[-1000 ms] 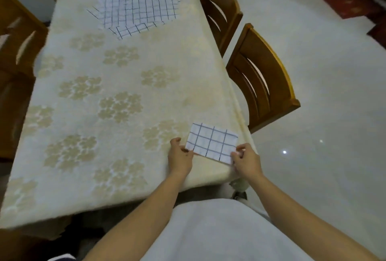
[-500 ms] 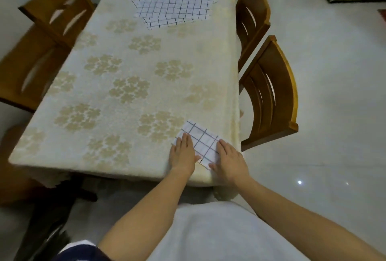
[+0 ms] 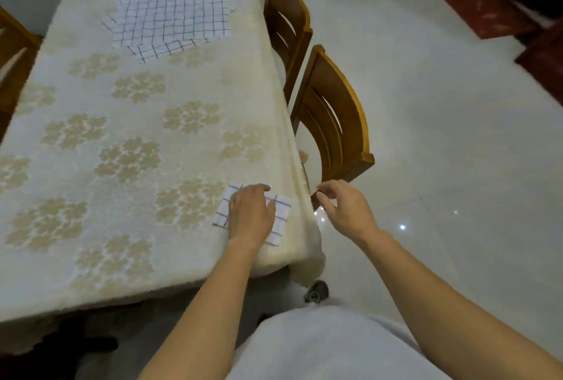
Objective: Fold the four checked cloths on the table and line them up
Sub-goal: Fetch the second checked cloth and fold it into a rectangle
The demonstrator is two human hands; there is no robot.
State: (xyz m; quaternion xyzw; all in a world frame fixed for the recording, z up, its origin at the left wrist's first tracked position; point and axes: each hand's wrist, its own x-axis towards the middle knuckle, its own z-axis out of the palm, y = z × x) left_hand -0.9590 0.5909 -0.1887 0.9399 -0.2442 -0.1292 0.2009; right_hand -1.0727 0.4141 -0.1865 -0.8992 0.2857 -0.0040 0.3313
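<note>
Folded checked cloth, flat at the near right corner of the table, left hand resting on it with fingers relaxed; right hand beyond the edge, loosely curled, empty; unfolded checked cloths piled at the far end.

This is a home dining room. A long desk draped in cream, gold-flowered fabric stands beside slat-backed brown wooden chairs on a glossy pale tiled floor, with red rugs beyond.
</note>
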